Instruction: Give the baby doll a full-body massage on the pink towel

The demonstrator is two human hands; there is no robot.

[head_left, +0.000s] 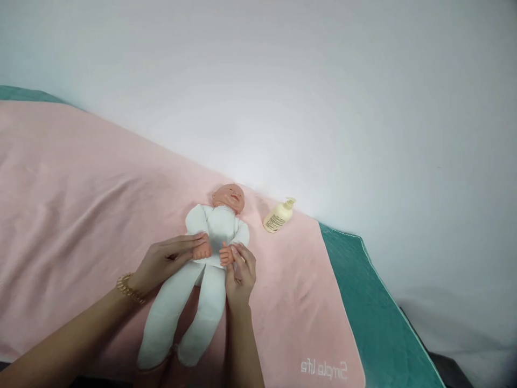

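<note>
A baby doll [220,231] in white cloth lies on its back, head toward the wall. My left hand [167,261], with a beaded bracelet [129,287] at the wrist, is closed on the doll's hand [202,249] on the left of its belly. On the other side, my right hand [242,275] pinches the doll's other hand [226,254] between thumb and fingers. Both doll arms are bent in over the belly. The doll's white legs [210,312] stretch toward me, between my forearms.
Beneath the doll is a pink blanket [291,302] with mirrored "Simple life" lettering, spread over a green cover [363,280]. A cream pump bottle [278,216] stands right of the doll's head. The white wall [258,97] rises directly behind.
</note>
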